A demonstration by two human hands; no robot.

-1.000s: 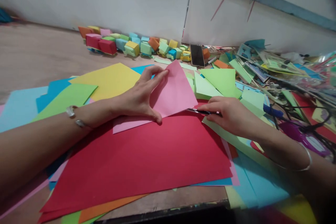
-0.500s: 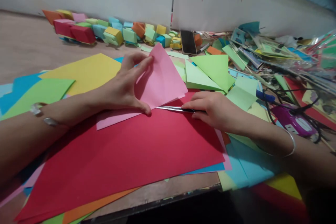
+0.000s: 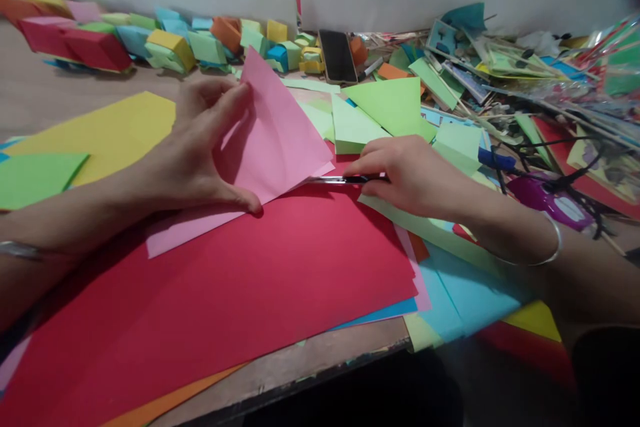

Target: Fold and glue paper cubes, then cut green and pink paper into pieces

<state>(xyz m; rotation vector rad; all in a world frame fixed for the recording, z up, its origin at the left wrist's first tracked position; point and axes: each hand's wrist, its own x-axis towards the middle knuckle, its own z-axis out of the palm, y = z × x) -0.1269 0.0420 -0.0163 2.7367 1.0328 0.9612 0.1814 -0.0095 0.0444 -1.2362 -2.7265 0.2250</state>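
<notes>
My left hand (image 3: 200,147) grips a folded pink paper (image 3: 280,140), its fingers at the raised upper flap and its thumb down along the lower edge. A lower strip of the pink paper lies flat on a large red sheet (image 3: 240,287). In my right hand (image 3: 405,170) is a slim knife (image 3: 327,180) with a silver blade and a black handle. It lies nearly level, and its tip is hidden at the pink paper's lower right edge. Pale green folded paper (image 3: 355,127) rests just beyond my right hand.
Small folded paper blocks (image 3: 170,50) stand along the wall beside a phone (image 3: 339,57). Sticks and paper scraps (image 3: 480,80) heap up at the right, near a purple glue gun (image 3: 550,200). Yellow paper (image 3: 125,130) lies left. The table edge (image 3: 300,380) is close in front.
The view has shifted, so most things sit further left and higher. The knife has moved slightly along the pink paper's edge, and less of its blade shows. Both hands keep their holds.
</notes>
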